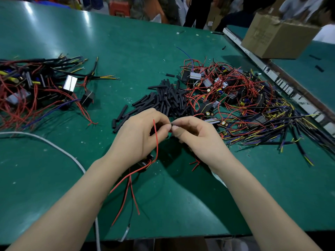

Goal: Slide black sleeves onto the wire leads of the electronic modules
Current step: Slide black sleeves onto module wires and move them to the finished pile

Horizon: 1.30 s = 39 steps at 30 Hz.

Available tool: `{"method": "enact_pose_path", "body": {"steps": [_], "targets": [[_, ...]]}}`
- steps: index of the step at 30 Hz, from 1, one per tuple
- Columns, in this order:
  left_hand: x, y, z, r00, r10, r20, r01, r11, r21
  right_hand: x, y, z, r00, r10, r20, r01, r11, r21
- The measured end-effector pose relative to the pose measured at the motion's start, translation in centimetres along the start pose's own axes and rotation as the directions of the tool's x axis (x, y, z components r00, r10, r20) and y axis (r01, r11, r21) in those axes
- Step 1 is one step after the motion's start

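At the near centre of the green table, both hands meet fingertip to fingertip above a single electronic module. The left hand has its fingers curled and pinches the wire leads at its fingertips; one red lead loops down across the palm to the module below the wrist. The right hand is likewise curled, pinching a short black sleeve, of which only one end shows between thumb and forefinger.

Step in hand, as judged: threading. The sleeve mouth is being aligned with the lead ends, and the sleeve does not yet appear to be on the wire. The next move calls for keeping the lead ends bunched and straight, then pushing the sleeve along them toward the module while the left hand holds the wires taut.

Counts:
- Modules in work: one.
- Loose red leads trailing from it toward the table edge: about three.
- Sleeve stock: one pile, too many pieces to count.
- Unsleeved modules: one tangled heap at right.
- Sleeved modules: one heap at left.
- Cardboard box: one.
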State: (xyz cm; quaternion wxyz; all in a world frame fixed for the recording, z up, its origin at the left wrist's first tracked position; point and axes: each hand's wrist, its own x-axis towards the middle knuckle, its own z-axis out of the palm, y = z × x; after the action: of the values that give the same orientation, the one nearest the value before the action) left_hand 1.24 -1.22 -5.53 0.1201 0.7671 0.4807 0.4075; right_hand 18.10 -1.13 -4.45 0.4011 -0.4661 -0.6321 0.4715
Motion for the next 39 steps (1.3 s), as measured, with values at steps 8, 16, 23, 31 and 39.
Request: {"method": "enact_pose_path", "body": {"steps": [8,16,23,31,39], "targets": [[0.4,-0.3,-0.1,0.995,-0.084,0.046,0.088,0.991,-0.098,-0.1,0.4,0.2,0.972,-0.213,-0.097,0.199,0.971,-0.133],[0.2,0.0,-0.6,0.989,-0.099,0.113,0.124,0.963,-0.240,-0.1,-0.2,0.2,0.971,-0.200,-0.132,0.195,0.980,-0.051],[0.3,0.3,-0.4,0.996,0.020,0.092,-0.007,0.991,-0.133,0.2,-0.5,-0.1,0.995,0.007,-0.097,0.001,0.996,0.086],[-0.1,0.6,-0.2,0.995,0.077,0.068,-0.075,0.997,-0.030,0.5,-0.3,-0.4,0.999,0.043,-0.032,-0.041,0.997,0.068],[0.0,0.7,-0.4,0.992,0.103,0.075,-0.107,0.993,0.043,0.5,0.2,-0.9,0.999,-0.050,0.019,0.053,0.965,-0.258]]}}
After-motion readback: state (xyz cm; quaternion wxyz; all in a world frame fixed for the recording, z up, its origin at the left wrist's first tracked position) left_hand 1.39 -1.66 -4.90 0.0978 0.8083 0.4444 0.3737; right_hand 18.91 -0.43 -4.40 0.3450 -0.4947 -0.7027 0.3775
